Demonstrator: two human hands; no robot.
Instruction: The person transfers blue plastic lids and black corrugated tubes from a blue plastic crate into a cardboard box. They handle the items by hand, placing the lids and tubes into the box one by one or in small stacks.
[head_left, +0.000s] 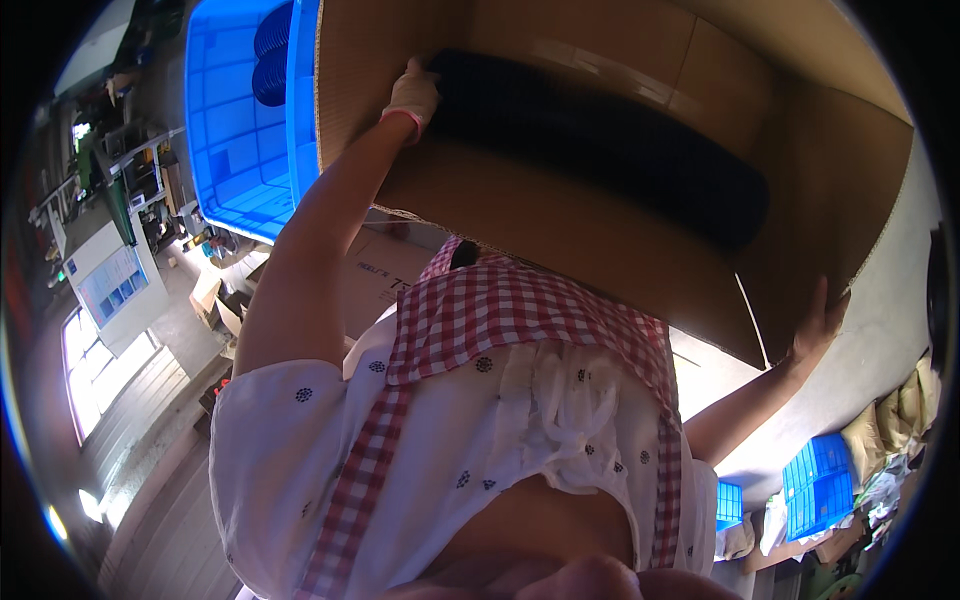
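A large open cardboard box [560, 215] fills the upper part of the head view. Lying slantwise inside it is a long, dark blue cylinder [600, 145]; shadow hides whether it is one piece or a stack. My left hand [413, 93], in a pale glove with a pink cuff, reaches into the box and is closed at the cylinder's left end. At the box's near right corner, my right hand [818, 328] grips the cardboard edge, with a finger or thumb pointing up along the wall.
Left of the box stands a blue plastic crate [240, 150] with ribbed dark blue round pieces [270, 70] in it. Another printed carton [375, 275] is below the box. Farther off at lower right are blue crates [818, 485] and tan sacks [890, 425].
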